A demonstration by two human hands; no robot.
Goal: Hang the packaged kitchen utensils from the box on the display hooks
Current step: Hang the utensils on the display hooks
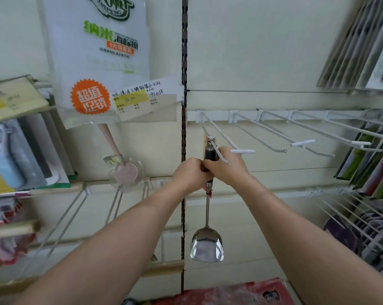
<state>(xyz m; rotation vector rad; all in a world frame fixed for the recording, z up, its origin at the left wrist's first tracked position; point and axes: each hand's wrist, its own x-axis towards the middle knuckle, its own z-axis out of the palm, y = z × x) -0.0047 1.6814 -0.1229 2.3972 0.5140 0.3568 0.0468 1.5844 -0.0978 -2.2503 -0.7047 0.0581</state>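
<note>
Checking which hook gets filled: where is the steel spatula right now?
Head view, centre: the steel spatula is held blade-down just right of the dark slotted upright, its handle gripped by the left hand and right hand at the leftmost white hook.

Middle of spatula [207, 245] handle hidden behind left hand [189, 172], right hand [227, 165]. Near red package [230, 291] cut off by bottom edge, blurred. Left packages [8, 155] blurred, cropped. Small print on price label [133, 99] unreadable.
</note>
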